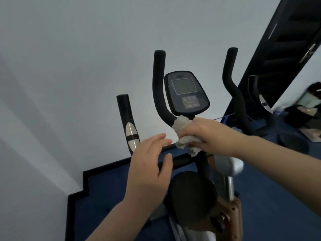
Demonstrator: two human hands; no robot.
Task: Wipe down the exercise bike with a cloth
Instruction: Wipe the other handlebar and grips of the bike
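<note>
Pale grey wall backs the black exercise bike (191, 171). Just below its dark oval console (186, 93), the right hand (208, 134) clenches a crumpled grey cloth (184, 134) against the handlebar junction. The left hand (149, 164) hovers open and empty nearby; most of the bike likely remains unwiped.

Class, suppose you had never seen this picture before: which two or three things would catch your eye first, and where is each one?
First, the right hand at centre, pressing a crumpled pale cloth against the base of the black handlebar. Just above it, the dark console with its blank square screen stands against the pale wall. The left hand hovers open below and to the left, holding nothing.
</note>
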